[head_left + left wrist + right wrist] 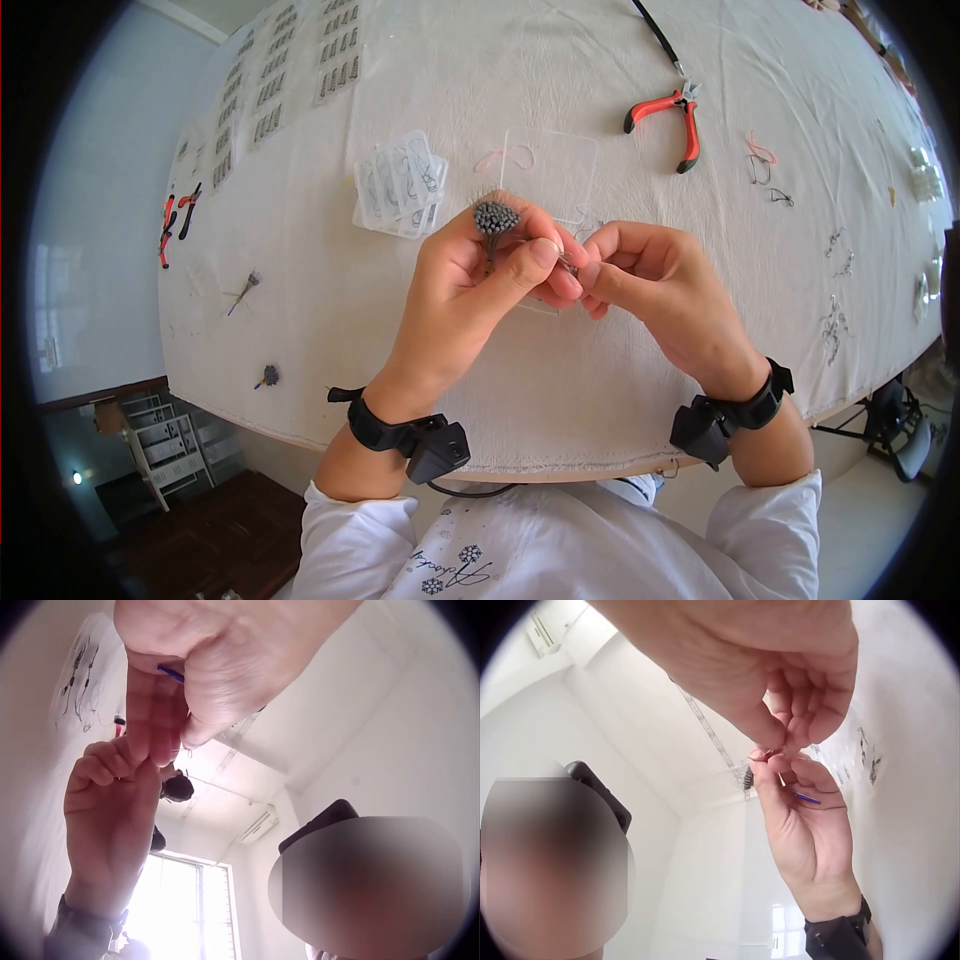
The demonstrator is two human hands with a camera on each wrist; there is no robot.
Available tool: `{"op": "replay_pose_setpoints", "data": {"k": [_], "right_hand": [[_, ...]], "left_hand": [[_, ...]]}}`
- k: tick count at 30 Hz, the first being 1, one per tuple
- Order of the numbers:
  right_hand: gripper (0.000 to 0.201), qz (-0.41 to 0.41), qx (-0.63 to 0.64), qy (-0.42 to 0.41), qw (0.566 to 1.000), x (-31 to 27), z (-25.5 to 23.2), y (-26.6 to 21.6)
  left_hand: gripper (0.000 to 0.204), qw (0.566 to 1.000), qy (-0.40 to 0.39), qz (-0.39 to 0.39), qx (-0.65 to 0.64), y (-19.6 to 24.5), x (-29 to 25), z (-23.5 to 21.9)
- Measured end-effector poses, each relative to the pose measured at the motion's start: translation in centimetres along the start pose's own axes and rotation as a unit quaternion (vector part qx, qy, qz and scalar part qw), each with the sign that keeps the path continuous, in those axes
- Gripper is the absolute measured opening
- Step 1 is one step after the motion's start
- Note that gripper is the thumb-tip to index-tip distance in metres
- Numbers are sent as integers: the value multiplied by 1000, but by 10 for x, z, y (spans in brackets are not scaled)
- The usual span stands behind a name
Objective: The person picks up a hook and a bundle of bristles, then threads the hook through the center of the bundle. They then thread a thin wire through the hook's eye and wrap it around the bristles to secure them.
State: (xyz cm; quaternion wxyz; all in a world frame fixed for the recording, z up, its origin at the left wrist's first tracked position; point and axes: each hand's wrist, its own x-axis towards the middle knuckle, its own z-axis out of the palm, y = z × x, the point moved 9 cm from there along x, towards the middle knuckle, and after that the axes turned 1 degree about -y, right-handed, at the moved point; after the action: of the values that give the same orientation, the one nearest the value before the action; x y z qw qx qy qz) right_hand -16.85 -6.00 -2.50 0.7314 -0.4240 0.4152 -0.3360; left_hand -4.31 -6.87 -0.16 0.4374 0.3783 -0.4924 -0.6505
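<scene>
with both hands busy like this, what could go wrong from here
The left hand holds the dark-headed bundle while also pinching a tiny metal piece, so the bundle might loosen. The right hand pinches that piece too; it could slip and get lost near the clear case.

White cloth (330, 340) on the table (600, 479); red-and-black pliers (167, 230) by its left edge. Toward the right edge, a coral-pink loop (760, 150). The bunch (496, 218) is grey, with what looks like a deep blue tip (171, 673). Black wristbands (436, 449), white shirt (590, 540) patterned with dark snowflakes and script.
</scene>
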Motion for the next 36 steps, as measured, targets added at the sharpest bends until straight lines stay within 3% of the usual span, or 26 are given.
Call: {"op": "replay_pose_setpoints", "data": {"k": [13, 20, 26, 36], "right_hand": [[18, 26, 106, -9, 994, 1, -1, 9], [15, -11, 56, -10, 998, 0, 1, 3], [12, -32, -9, 34, 999, -2, -4, -3], [11, -59, -36, 70, 995, -3, -7, -8]], "left_hand": [[20, 998, 16, -50, -32, -6, 0, -5], [18, 998, 12, -57, -38, -11, 0, -5], [17, 999, 10, 8, 36, 0, -1, -5], [14, 998, 25, 14, 59, 4, 0, -5]]}}
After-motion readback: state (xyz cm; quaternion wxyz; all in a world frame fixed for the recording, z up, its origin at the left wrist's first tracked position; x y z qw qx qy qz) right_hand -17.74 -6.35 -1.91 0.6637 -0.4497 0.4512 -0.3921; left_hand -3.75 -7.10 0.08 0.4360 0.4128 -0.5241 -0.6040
